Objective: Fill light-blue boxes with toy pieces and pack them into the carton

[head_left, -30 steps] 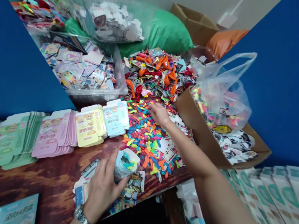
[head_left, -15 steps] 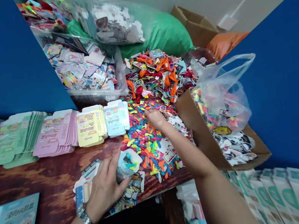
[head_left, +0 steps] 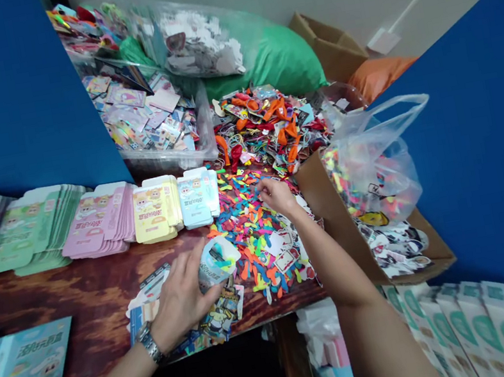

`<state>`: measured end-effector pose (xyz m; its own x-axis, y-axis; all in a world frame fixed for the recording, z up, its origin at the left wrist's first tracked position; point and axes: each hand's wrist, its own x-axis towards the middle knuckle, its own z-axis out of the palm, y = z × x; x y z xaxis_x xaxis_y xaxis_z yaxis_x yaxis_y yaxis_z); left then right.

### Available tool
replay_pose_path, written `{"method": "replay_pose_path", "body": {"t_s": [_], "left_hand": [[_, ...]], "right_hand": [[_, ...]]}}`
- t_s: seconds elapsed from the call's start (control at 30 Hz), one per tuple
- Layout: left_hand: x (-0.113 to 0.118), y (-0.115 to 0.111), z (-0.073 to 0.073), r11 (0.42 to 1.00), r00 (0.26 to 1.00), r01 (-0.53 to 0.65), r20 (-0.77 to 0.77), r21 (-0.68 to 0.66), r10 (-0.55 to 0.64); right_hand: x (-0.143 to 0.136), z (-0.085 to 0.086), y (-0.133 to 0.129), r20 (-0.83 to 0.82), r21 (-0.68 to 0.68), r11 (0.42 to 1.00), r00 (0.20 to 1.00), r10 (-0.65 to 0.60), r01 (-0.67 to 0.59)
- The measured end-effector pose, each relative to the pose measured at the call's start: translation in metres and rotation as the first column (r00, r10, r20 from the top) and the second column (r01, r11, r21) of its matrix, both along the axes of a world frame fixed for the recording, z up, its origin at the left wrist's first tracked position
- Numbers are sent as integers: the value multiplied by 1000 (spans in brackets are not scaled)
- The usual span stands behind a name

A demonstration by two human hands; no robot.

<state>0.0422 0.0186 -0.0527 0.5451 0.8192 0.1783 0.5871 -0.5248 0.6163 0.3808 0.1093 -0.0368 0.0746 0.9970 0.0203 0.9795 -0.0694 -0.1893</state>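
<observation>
Tilted a little more upright since a second ago, small open box (head_left: 216, 263) near centre, wrapped by left hand (head_left: 181, 298); right hand (head_left: 276, 194), back from a farther reach, fingers curled shut on the pile of small coloured balloons (head_left: 249, 228). Best to pinch few, steady the mouth. Dark wooden table (head_left: 80, 296), card stacks (head_left: 92, 220) left, cardboard box (head_left: 336, 225) and blue partition (head_left: 492, 139) right.

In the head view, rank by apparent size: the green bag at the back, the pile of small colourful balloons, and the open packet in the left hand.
1. green bag
2. balloon pile, close to the bag, so unsure
3. open packet, held by the left hand, clearly smallest
</observation>
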Motion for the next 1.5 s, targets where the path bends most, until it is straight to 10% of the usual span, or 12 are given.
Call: {"method": "replay_pose_path", "body": {"t_s": [0.23,0.67,1.0,1.5], "left_hand": [[-2,-5,-1,1000,1000,-5,28,14,5],[-3,-9,-2,1000,1000,7,25,19,-7],[-4,-6,4,999,999,-3,49,53,1],[-4,-5,5,1000,998,20,62,21,-21]], "right_hand": [[-1,-1,10,58,41,996,995,-86,84],[-29,-12,12,132,-166,977,979,155,-132],[-21,-16,68,168,-187,982,984,59,-27],[0,11,31,52,-186,981,996,67,-56]]}}
